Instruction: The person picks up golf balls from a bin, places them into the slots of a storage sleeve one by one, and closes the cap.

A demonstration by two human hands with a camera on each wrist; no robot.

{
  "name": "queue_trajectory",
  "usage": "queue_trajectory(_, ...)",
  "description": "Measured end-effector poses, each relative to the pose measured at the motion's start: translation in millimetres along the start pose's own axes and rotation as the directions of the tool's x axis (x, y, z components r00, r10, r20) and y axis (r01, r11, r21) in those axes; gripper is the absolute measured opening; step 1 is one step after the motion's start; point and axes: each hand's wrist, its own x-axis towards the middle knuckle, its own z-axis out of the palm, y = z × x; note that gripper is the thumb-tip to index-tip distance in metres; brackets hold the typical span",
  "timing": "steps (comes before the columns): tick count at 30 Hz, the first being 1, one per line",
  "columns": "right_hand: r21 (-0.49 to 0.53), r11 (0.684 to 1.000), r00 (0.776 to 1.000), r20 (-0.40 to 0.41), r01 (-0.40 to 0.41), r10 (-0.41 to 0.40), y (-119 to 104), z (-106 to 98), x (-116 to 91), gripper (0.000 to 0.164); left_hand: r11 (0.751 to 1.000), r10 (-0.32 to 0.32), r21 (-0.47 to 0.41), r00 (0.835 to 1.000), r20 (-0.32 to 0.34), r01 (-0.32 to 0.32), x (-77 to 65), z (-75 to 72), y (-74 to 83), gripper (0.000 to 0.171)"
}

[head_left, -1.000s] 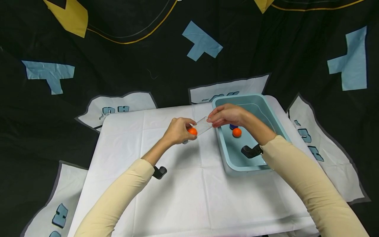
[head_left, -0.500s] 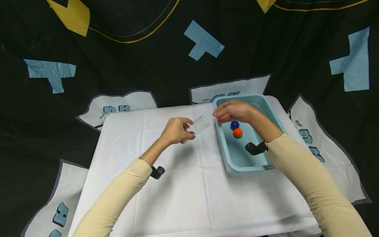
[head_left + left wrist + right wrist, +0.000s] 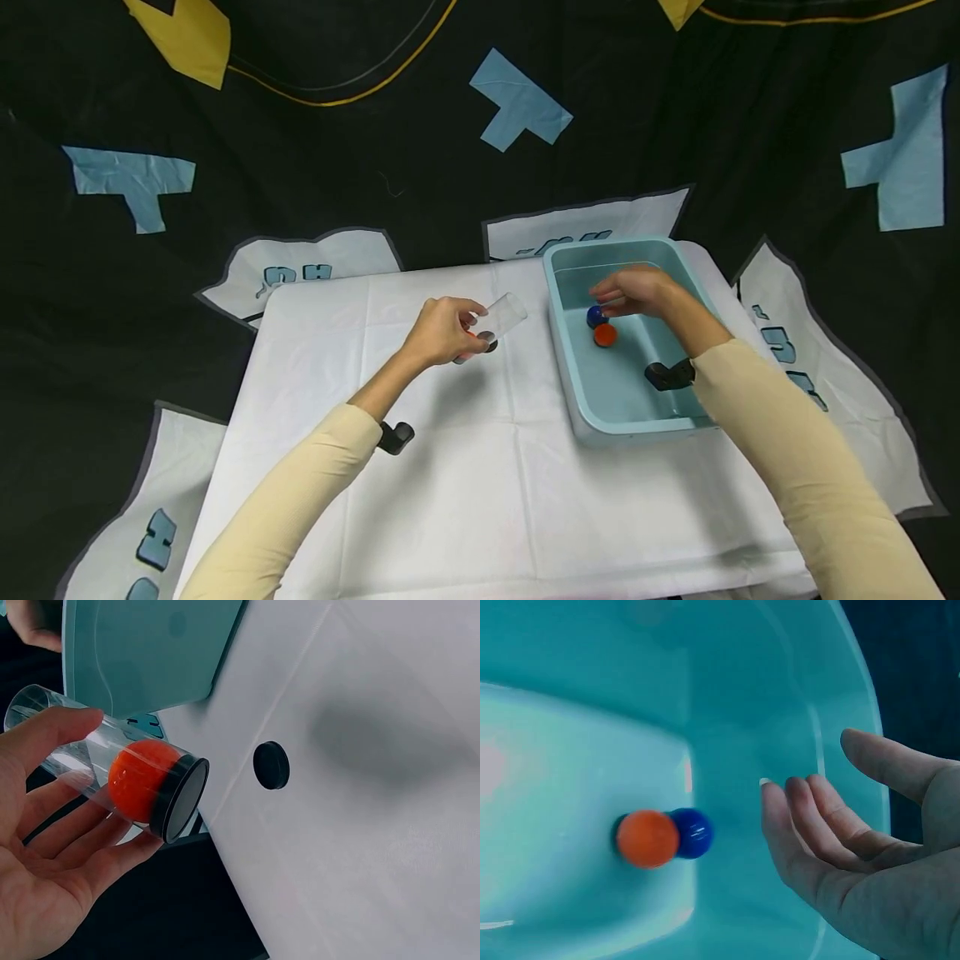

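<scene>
My left hand [image 3: 441, 333] grips a clear plastic tube [image 3: 507, 313] tilted over the table. Inside it, an orange ball [image 3: 142, 780] sits against the black cap [image 3: 180, 799] at the lower end; the other end points up toward the basin. A loose black cap [image 3: 271, 765] lies on the white cloth beyond it. My right hand [image 3: 637, 292] reaches into the light blue basin [image 3: 567, 358], fingers loosely bent and holding nothing. Close by its fingertips are a blue ball [image 3: 693, 833] and a second orange ball [image 3: 648, 838], side by side on the basin floor.
The basin stands on the right part of the table, which is covered by a creased white cloth [image 3: 435, 517]. Behind hangs a black curtain [image 3: 337, 175] with blue and yellow patches. White lettered sheets [image 3: 322, 258] edge the table.
My right hand has left the tube's upper end and moved right, down into the basin toward the balls. The orange ball has slid lower in the tube. My left hand has barely shifted.
</scene>
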Motion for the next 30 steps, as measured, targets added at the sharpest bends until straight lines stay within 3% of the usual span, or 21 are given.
queue_trajectory(7,0.013,0.996,0.996,0.003,-0.09,0.09,23,-5,15,0.055,0.996,0.008,0.087,1.0,-0.021,-0.007,-2.1,-1.4,-2.9,0.042)
queue_trajectory(15,0.093,0.98,0.985,0.036,-0.174,0.171,47,-9,33,0.058,0.995,0.009,0.098,1.0,-0.024,-0.007,-3.1,-3.3,-6.4,0.043)
queue_trajectory(24,0.157,0.956,0.967,-0.009,-0.25,0.254,65,-10,49,0.053,0.997,0.011,0.083,1.0,-0.018,-0.009,-2.7,-3.0,-8.6,0.043)
queue_trajectory(30,0.214,0.937,0.959,0.003,-0.277,0.283,73,-14,53,0.053,0.996,0.016,0.093,1.0,-0.017,-0.014,-1.2,-1.9,-7.9,0.043)
